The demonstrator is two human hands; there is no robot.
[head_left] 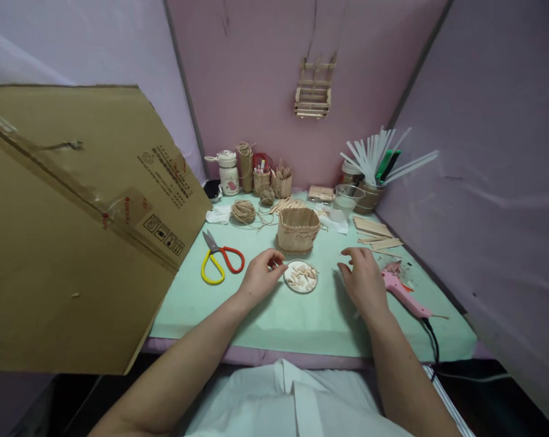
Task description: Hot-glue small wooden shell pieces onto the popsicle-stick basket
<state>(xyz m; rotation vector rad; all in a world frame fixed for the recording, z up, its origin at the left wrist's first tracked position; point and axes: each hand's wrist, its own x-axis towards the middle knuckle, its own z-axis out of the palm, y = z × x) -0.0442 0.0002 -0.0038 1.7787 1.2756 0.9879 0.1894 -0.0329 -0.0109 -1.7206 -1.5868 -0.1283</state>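
My left hand (262, 276) rests on the green mat, fingers curled in a pinch at the left rim of a small round dish (300, 277) holding several wooden bits. What the fingertips pinch is too small to name. My right hand (363, 276) lies palm down to the right of the dish, fingers loosely spread, holding nothing. A small basket of wooden sticks (297, 229) stands just behind the dish.
Red and yellow scissors (220, 258) lie left of my hand. A pink glue gun (404, 294) lies right, its cord running off the edge. A large cardboard sheet (74, 224) leans at the left. Twine balls (243, 211), jars, flat sticks (372, 229) and white straws crowd the back.
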